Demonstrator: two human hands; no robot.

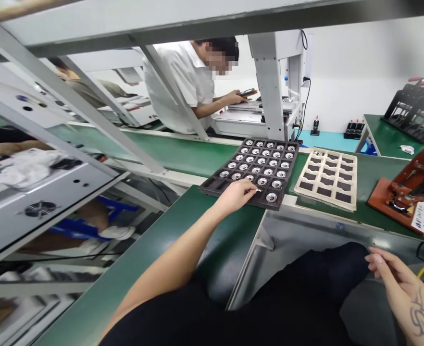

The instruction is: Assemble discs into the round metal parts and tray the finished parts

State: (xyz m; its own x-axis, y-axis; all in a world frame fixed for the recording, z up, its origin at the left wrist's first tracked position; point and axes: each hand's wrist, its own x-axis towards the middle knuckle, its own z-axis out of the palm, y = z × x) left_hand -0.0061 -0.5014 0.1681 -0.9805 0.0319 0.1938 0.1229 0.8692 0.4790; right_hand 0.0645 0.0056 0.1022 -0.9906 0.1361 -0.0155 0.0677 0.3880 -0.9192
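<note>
My left hand (235, 196) reaches over the near edge of a black compartment tray (217, 184). Its thumb and fingers are pinched together on a small shiny metal part (258, 191), mostly hidden by the fingertips. Round silver metal parts (271, 197) sit one to a compartment across most of the tray; a few compartments at the near left hold none. Low on the right, my right hand (395, 276) is beside my dark-clothed leg, its fingers loosely stretched and holding nothing.
A cream tray (353, 187) with dark-lined pockets lies right of the black one, a few small metal pieces in its far left corner. An orange-brown hand press (388, 192) stands further right. Metal frame bars cross overhead. A co-worker (183, 86) handles a device opposite.
</note>
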